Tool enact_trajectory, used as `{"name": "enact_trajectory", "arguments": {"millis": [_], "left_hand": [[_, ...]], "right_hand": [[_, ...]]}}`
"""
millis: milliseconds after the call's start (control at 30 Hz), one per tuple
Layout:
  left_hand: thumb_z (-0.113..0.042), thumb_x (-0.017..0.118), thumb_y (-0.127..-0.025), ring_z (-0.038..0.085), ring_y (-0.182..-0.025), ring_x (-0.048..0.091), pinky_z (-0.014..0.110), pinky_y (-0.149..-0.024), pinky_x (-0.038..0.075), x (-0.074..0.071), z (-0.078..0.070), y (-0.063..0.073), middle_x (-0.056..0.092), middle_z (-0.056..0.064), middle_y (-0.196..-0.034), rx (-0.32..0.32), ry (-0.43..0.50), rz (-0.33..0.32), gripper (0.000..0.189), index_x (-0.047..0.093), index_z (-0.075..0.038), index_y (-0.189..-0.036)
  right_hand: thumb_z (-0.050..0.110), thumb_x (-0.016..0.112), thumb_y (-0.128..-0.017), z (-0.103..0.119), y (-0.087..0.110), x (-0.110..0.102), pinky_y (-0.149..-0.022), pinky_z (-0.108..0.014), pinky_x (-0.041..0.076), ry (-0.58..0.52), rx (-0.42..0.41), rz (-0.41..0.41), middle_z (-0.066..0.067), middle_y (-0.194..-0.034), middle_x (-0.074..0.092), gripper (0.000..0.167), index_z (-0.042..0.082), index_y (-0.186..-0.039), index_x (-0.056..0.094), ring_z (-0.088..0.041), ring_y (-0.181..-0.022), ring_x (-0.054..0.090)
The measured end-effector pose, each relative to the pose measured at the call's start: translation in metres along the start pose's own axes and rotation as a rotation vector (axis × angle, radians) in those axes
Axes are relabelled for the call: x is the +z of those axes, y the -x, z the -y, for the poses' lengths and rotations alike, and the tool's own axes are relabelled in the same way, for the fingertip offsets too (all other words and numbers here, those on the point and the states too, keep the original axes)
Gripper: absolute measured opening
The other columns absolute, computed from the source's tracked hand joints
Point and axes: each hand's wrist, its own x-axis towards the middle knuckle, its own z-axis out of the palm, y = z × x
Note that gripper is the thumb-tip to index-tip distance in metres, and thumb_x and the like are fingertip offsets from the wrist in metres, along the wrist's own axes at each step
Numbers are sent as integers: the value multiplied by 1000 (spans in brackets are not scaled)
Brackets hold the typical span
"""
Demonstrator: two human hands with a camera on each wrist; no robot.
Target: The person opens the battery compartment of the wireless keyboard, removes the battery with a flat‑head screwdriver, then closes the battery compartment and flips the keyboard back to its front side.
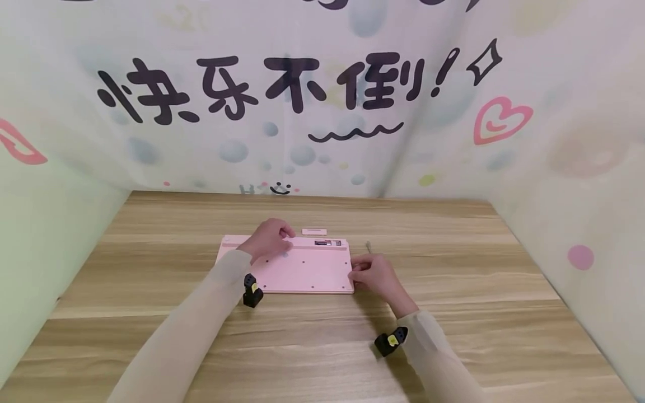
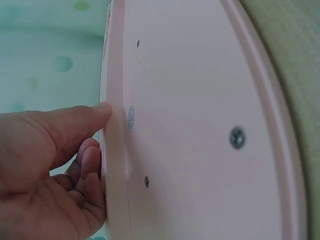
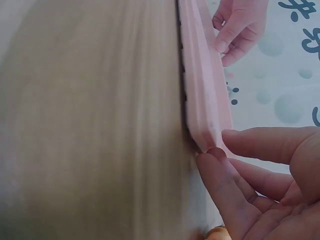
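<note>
A pink keyboard (image 1: 302, 274) lies with its screwed underside up, and its battery compartment (image 1: 327, 243) is uncovered at the far right. My left hand (image 1: 267, 239) grips the far long edge; in the left wrist view the thumb (image 2: 102, 109) lies on the rim and the other fingers curl behind it. At the right short edge my right hand (image 1: 375, 275) pinches the keyboard between thumb (image 3: 250, 141) and fingers. In the right wrist view, the keyboard's key side faces the wooden table. Just beyond the far edge lies a small pink battery cover (image 1: 314, 232).
A thin grey rod (image 1: 369, 246) lies right of the keyboard, partly hidden by the right hand. An orange rounded thing (image 3: 218, 233) shows low in the right wrist view. The wooden table (image 1: 302, 347) ends at a printed cloth backdrop (image 1: 201, 162).
</note>
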Motion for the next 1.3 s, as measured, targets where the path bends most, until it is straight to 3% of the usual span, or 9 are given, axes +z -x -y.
{"name": "enact_trajectory", "arguments": {"millis": [267, 700, 967, 1100, 1300], "left_hand": [[-1, 61, -83, 24, -99, 45, 37, -90, 39, 0, -2, -1, 51, 11, -107, -26, 15, 8, 26, 61, -1, -109], [-3, 61, -84, 24, -99, 45, 37, -89, 39, 1, -4, -1, 51, 10, -108, -54, 36, 10, 26, 61, -2, -110], [-2, 61, -85, 24, -100, 45, 37, -90, 39, 0, -3, 1, 51, 11, -109, -56, 36, 6, 26, 60, -2, -111], [-3, 61, -85, 24, -100, 45, 37, -90, 39, 1, -2, 0, 51, 10, -110, -60, 36, 6, 27, 60, -3, -112], [-4, 61, -85, 24, -101, 45, 38, -91, 39, 1, 1, -3, 51, 10, -111, -54, 39, 6, 26, 60, -3, -111]], "right_hand": [[-1, 65, -81, 14, -3, -19, -63, -31, 53, 100, -33, 18, -11, -86, 61, 31, -5, -111, 62, -18, -71, 56], [0, 63, -83, 16, -5, -56, -67, -34, 54, 53, -78, 1, -17, -89, 60, 35, -11, -116, 57, -32, -80, 61], [1, 63, -83, 9, -3, -70, -72, -39, 53, 25, -62, 5, -18, -90, 60, 38, -13, -118, 54, -22, -76, 61], [2, 61, -84, 2, -2, -73, -72, -38, 53, 32, -40, 25, -16, -91, 59, 38, -12, -118, 53, -23, -78, 61], [3, 62, -82, -7, 5, -72, -65, -36, 54, 26, -67, 66, -17, -88, 62, 35, -12, -114, 56, -23, -74, 62]]}}
